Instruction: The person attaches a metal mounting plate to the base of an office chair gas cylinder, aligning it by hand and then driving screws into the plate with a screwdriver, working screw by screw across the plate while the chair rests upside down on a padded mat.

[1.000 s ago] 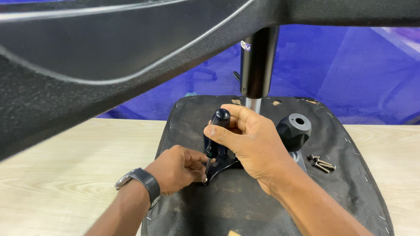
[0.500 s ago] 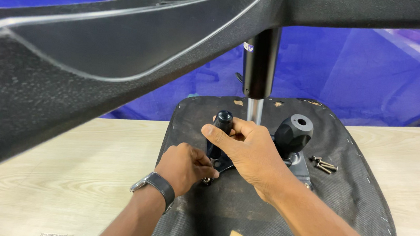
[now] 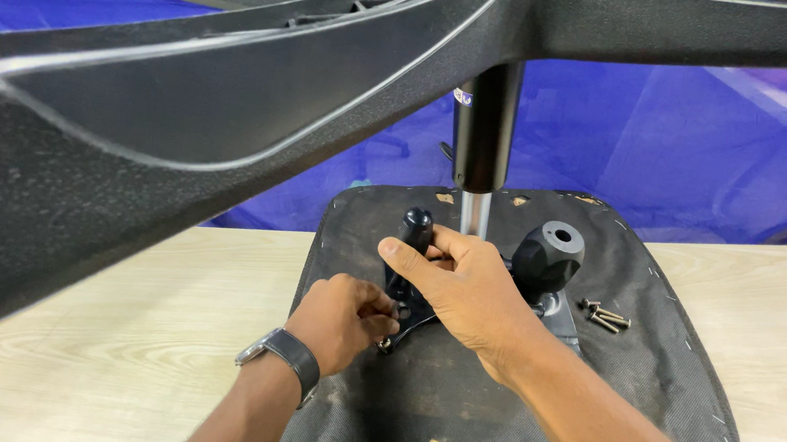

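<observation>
— Now, where is the black metal bracket found?

— It is seen on the underside of the black seat pad, near the middle, just below the chrome column. The pad is laid upside down on the pale wooden worktop.

— How is it held?

— The right hand is laid over it, its grip closed around the black lever knob rising from the bracket. The grip of the left hand is pinched together at the bracket's lower left edge; whatever is pinched there is too small to be told.

— And around it?

— A round black knob is seen just right of the hand, and loose screws are scattered further right on the pad. A wristwatch is worn on the left wrist. The black chair base is spread across the top, with blue sheeting behind.
</observation>
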